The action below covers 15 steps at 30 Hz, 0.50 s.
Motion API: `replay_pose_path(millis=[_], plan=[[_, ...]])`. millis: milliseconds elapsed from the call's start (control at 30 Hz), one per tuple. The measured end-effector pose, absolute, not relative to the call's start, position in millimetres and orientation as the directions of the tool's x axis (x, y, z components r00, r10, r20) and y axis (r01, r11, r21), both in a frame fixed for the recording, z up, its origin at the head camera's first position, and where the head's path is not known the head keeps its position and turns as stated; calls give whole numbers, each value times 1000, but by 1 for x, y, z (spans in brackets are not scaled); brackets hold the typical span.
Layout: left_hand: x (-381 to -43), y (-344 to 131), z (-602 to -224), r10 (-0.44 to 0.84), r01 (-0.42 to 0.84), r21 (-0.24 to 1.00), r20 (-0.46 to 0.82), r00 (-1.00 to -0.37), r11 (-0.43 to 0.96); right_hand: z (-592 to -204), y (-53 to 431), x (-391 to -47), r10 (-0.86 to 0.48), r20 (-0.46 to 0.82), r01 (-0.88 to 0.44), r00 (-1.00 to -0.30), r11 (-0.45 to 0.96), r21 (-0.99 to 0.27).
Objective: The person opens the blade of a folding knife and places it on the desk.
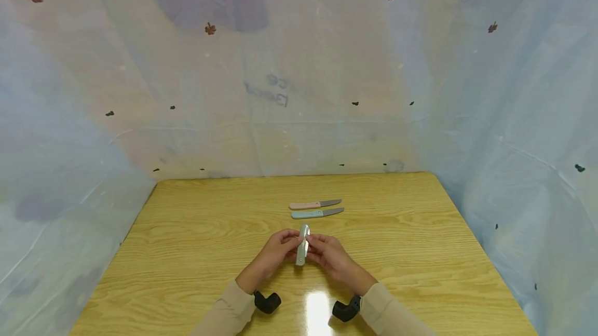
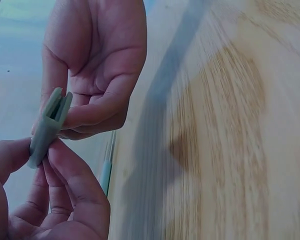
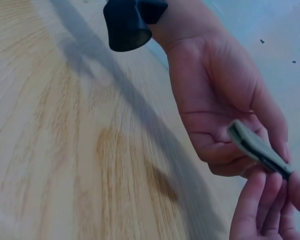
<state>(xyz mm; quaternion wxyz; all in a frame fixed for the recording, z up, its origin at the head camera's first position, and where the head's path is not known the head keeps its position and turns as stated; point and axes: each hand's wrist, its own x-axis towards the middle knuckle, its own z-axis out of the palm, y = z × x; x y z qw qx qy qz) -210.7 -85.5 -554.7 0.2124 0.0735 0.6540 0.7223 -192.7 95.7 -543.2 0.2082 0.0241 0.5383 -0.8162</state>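
Note:
A folding knife [image 1: 301, 253] with a pale grey-green handle is held up between both hands, its handle pointing away from me. My left hand [image 1: 275, 251] pinches the handle between thumb and fingers from the left. From the other side, the thumb and fingers of my right hand [image 1: 334, 259] grip it along the blade side. The slot of the folding knife [image 2: 46, 135] faces the camera in the left wrist view. In the right wrist view, fingers of both hands meet at the knife [image 3: 260, 150] and hide part of it.
Beyond the hands lie a pink-handled knife [image 1: 304, 205] and a light blue-handled knife [image 1: 307, 214], side by side, blades out to the right. The wooden table [image 1: 196, 222] meets a pale patterned sheet [image 1: 317, 144] at the back. Black wrist cameras sit below both wrists.

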Motion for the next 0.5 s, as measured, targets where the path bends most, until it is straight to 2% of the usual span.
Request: replay_pose_path(millis=[233,500], plan=[[-211,-82,-555,405,-245,967,-196,-893,-73,-547,101,-194,-348,-239,361,-906,-348,-865],[-211,-77,-554,364,-233,966,-179,-914,-109,-549,100,-193,-282,-239,339,-929,-391,-856]])
